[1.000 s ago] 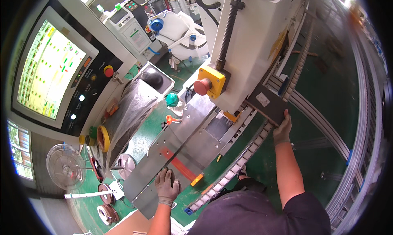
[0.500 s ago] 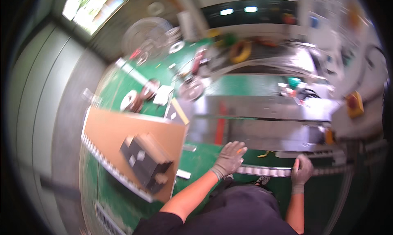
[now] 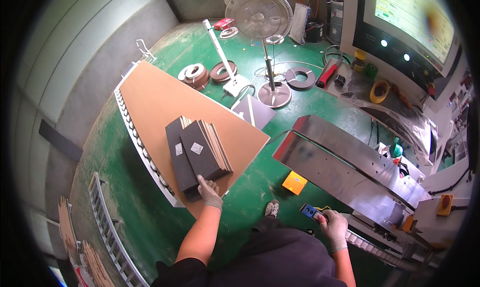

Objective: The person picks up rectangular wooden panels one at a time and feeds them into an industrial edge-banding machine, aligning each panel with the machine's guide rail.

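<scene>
My gloved left hand (image 3: 209, 193) is at the near corner of a stack of dark grey panels (image 3: 200, 149), one finger stretched along the panel edge and the others slightly bent. It appears to touch the stack without gripping it. The panels show light-brown edges and white labels, and lie in two overlapping piles on a large brown board (image 3: 185, 104). My gloved right hand (image 3: 334, 228) is closed around a small blue handheld device (image 3: 309, 211) with a dark face. Something thin and yellow shows beside it.
A metal machine table (image 3: 332, 159) stands at right, with a roller track (image 3: 372, 248) in front. A yellow box (image 3: 294, 183) is on the green floor. Farther back are a standing fan (image 3: 258, 14) and edging rolls (image 3: 195, 76). A ladder-like rail (image 3: 107, 222) lies left.
The view has swung leftward and steadied. My left hand has moved from beside the roller track to the panel stack. The blue device now shows in my right hand.
</scene>
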A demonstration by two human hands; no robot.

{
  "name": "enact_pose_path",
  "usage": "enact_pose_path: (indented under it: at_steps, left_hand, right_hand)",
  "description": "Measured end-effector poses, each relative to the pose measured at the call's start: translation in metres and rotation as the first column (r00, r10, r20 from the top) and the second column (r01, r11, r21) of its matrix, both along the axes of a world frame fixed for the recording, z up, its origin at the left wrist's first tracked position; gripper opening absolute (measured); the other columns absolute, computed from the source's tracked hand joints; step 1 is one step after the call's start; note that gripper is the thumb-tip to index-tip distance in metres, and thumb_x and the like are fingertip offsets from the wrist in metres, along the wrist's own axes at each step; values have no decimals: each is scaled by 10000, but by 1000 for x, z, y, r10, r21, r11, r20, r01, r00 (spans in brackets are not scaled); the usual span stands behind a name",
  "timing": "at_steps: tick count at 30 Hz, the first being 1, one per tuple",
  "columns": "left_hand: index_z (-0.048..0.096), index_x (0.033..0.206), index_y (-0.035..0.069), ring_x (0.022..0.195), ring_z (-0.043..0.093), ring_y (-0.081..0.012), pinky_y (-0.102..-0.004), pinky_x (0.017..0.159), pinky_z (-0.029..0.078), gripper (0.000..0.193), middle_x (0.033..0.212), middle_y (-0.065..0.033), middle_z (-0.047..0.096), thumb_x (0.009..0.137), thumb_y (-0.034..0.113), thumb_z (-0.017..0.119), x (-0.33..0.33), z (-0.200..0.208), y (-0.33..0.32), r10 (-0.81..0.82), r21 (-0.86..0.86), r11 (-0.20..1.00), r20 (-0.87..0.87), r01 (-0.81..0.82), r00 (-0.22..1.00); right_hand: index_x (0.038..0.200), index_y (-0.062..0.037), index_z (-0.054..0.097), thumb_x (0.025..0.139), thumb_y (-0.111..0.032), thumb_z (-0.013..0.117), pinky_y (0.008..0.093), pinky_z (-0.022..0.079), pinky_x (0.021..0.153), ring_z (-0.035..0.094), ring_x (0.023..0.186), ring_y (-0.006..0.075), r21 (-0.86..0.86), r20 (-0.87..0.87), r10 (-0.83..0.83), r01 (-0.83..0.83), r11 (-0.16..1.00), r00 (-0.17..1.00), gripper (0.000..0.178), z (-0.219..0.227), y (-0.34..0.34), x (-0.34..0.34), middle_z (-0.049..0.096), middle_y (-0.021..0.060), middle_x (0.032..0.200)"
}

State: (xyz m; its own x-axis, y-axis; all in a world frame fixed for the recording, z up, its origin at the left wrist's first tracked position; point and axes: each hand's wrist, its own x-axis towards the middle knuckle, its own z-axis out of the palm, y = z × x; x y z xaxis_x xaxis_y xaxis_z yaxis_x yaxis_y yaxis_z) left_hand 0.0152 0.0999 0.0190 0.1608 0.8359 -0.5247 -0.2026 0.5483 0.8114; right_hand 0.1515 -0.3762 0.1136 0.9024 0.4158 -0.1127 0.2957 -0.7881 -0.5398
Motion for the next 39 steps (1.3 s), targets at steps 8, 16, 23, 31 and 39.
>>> enact_pose_path:
  at_steps: [8,16,23,31,39]
  left_hand:
    - [599,984,153,783,613,-140,-272,660,503,365,867,34,634,920,482,745,3,18,5,55,-205,977,-16,-58,998]
    - [620,893,177,890,613,-184,-309,761,502,378,854,19,628,900,536,736,-24,19,-31,-231,-238,936,141,260,963]
    - [665,987,122,764,589,-172,-317,700,489,365,775,-6,588,905,471,728,-8,27,-6,-420,-122,879,264,462,868]
    - [659,1007,64,809,624,-186,-336,808,521,301,813,-47,635,957,356,714,87,99,-170,-894,178,387,312,905,321]
    - [654,1228,-16,1010,659,-148,-304,936,514,313,1044,-80,721,1025,222,633,146,108,-282,-786,166,-613,-229,772,-574]
  right_hand:
    - [968,-97,732,890,-445,693,478,518,730,679,822,353,31,-13,42,-41,999,999,359,-8,13,5,693,113,843]
    - [977,-104,737,883,-404,714,471,526,737,688,823,343,20,29,38,-39,999,999,315,-2,11,2,707,107,852]
    - [983,-86,735,898,-381,708,457,538,754,698,849,344,47,-12,46,-46,998,999,307,8,18,1,721,116,882]
    - [1426,-21,549,984,-257,689,342,503,1016,621,1215,201,618,-555,76,349,705,828,521,29,16,10,666,144,1311]
    - [1272,-23,625,1029,-214,634,318,519,962,641,1090,154,694,-667,136,678,-242,732,309,15,-1,-8,675,65,1220]
